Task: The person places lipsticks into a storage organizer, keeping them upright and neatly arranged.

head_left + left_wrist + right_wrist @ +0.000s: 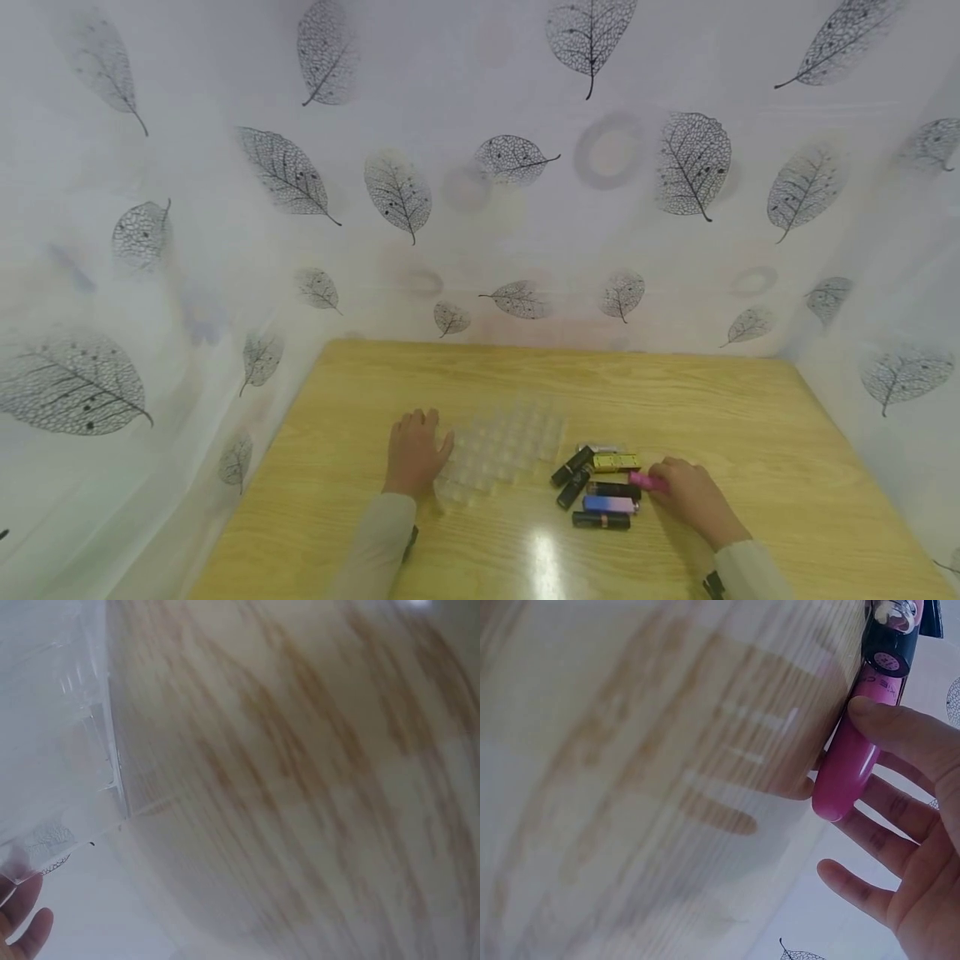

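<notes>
A clear plastic organizer (501,446) with rows of compartments sits left of the lipsticks. My left hand (417,454) lies at its left side, the thumb right at its edge. In the left wrist view, fingertips (31,930) show beside the clear plastic wall (97,750). At the right of the pile, my right hand (692,496) pinches a pink lipstick (647,482) between thumb and fingers. Close up, that pink tube (847,769) has its rounded end toward the hand, and its far end meets a black lipstick (891,645).
Beside the organizer lie several lipsticks: black ones (573,467), a gold one (615,462), a blue-and-pink one (609,504) and a black one with a band (602,521) nearest me. The wooden table (375,367) meets leaf-printed white curtains (465,242) at back and sides.
</notes>
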